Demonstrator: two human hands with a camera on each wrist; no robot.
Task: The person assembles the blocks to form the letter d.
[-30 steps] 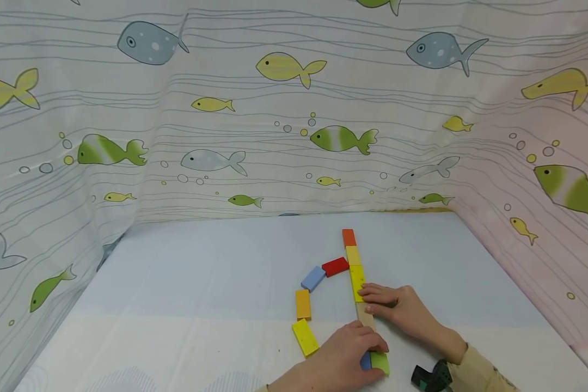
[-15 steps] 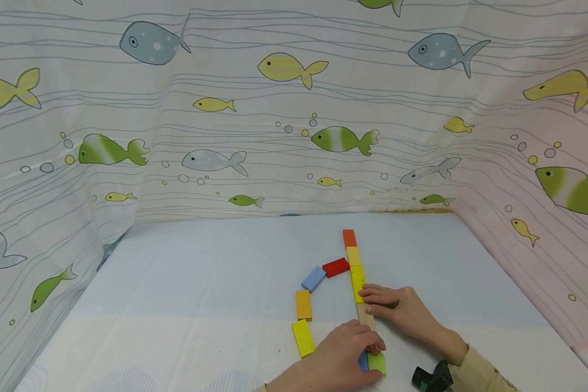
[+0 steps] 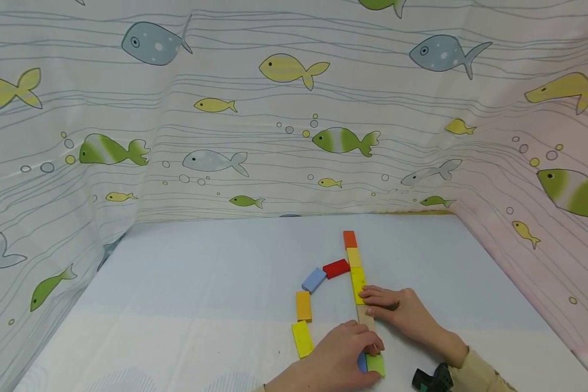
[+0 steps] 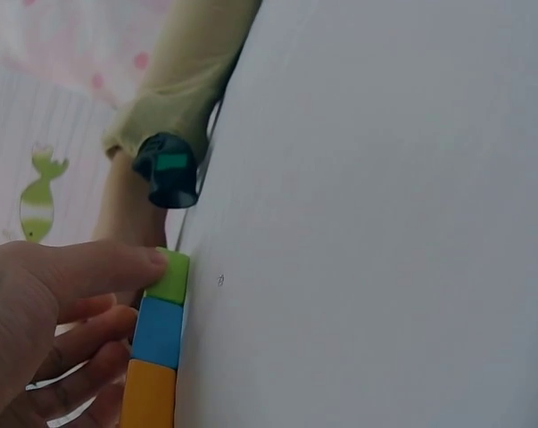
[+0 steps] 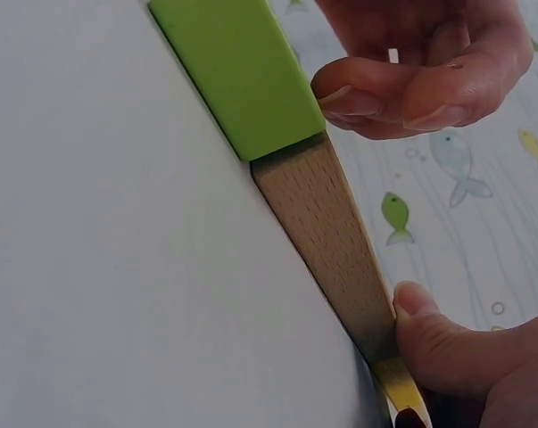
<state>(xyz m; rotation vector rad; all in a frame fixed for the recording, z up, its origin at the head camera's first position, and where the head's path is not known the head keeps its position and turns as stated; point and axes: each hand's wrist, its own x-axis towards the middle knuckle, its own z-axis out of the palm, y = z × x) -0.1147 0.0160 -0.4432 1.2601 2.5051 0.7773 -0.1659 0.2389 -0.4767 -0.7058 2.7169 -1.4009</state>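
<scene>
My left hand pinches a light green block between thumb and fingers at the near end of a straight row. In the left wrist view a blue block abuts it, then an orange block. My right hand touches the row's right side farther up, its fingertips at a long yellow block and its thumb at a plain wooden block. The right wrist view shows the wooden block meeting the green one's end. My left hand hides part of the row.
Beyond lie a pale yellow block and an orange-red block. Left of the row curve a red block, a light blue block, an orange-yellow block and a yellow block. Fish-printed cloth surrounds the table.
My left hand and the light green block have shifted slightly left. The nearest yellow block of the curve has turned a little, its near end moving left. My right hand stays put.
</scene>
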